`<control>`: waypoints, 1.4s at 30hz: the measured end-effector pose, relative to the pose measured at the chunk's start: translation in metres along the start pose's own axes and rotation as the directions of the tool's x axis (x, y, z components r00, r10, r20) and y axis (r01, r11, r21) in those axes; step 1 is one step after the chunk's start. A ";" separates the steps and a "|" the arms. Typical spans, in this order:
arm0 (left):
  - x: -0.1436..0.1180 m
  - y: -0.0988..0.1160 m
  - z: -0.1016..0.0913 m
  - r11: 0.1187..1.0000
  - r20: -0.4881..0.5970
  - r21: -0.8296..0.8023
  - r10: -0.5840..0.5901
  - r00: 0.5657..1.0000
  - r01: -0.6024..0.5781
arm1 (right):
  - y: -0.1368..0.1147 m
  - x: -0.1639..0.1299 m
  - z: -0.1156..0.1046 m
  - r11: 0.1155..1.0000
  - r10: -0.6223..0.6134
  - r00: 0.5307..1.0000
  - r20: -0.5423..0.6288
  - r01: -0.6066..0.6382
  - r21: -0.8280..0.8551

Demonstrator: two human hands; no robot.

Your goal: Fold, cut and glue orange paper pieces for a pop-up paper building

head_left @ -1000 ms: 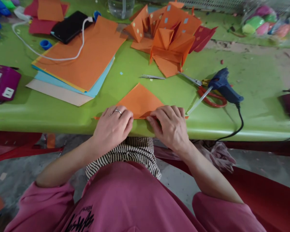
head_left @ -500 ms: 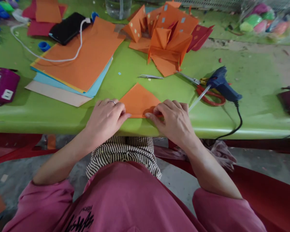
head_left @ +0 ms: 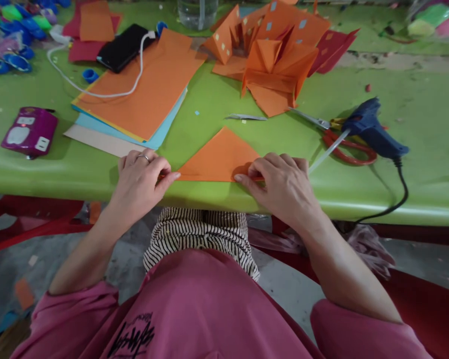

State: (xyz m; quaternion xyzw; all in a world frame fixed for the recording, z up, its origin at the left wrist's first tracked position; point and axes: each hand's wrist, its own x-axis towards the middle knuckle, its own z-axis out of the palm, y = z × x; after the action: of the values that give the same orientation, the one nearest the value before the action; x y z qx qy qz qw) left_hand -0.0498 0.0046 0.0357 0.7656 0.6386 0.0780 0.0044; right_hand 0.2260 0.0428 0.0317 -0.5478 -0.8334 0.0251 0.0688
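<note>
Two hands press a folded orange paper triangle flat at the near edge of a green surface.

The green surface point(head_left: 217, 107) spans the view. On its far left lies a stack of paper sheets point(head_left: 138, 97), orange on top, with a black phone point(head_left: 123, 47) and its white cable resting on it. Behind centre sits a pile of folded orange paper shapes point(head_left: 273, 55). To the right, a blue glue gun point(head_left: 374, 130) lies over red-handled scissors point(head_left: 346, 148). The orange paper triangle point(head_left: 220, 158) lies flat, point away from the person. The left hand point(head_left: 140, 180), wearing a ring, presses fingertips on its left corner; the right hand point(head_left: 284, 187), fingers together, presses down its right corner.
</note>
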 end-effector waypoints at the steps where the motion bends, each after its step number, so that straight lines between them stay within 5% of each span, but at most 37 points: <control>1: -0.002 -0.001 0.001 1.000 -0.018 0.011 -0.013 1.000 0.013 | 0.001 0.000 0.001 1.000 -0.007 1.000 -0.010 0.007 0.003; 10: -0.019 -0.008 -0.007 0.999 -0.222 -0.006 -0.034 0.974 0.034 | 0.004 0.000 0.004 0.998 -0.068 0.995 -0.076 0.069 0.002; 13: -0.021 0.018 -0.003 0.987 -0.305 -0.019 0.146 0.941 -0.160 | 0.003 0.001 0.003 0.998 -0.064 0.996 -0.066 0.064 -0.005; 16: -0.017 0.053 0.016 0.908 -0.255 0.032 0.413 0.875 -0.419 | 0.000 0.001 0.001 0.999 -0.052 0.997 -0.061 0.051 -0.007; 18: -0.013 0.070 0.032 0.877 -0.219 0.046 0.476 0.852 -0.478 | -0.001 0.001 0.000 0.999 -0.045 0.997 -0.058 0.045 -0.008; 23: -0.008 0.078 0.054 0.881 -0.219 0.025 0.465 0.858 -0.472 | 0.006 0.000 -0.002 0.999 -0.042 0.999 -0.028 0.043 0.016; 31: -0.011 0.060 0.045 0.884 -0.215 0.018 0.460 0.861 -0.468 | 0.028 -0.006 -0.001 0.975 -0.093 0.995 -0.034 0.098 0.200; 42: -0.012 0.060 0.047 0.883 -0.237 0.050 0.464 0.854 -0.466 | 0.027 -0.008 -0.001 0.968 0.036 0.999 -0.032 -0.026 0.251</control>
State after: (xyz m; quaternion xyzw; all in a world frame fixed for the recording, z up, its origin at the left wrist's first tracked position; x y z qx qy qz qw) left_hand 0.0130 -0.0135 -0.0054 0.8817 0.4302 0.1722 -0.0889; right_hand 0.2534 0.0463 0.0286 -0.5481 -0.8135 0.1213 0.1523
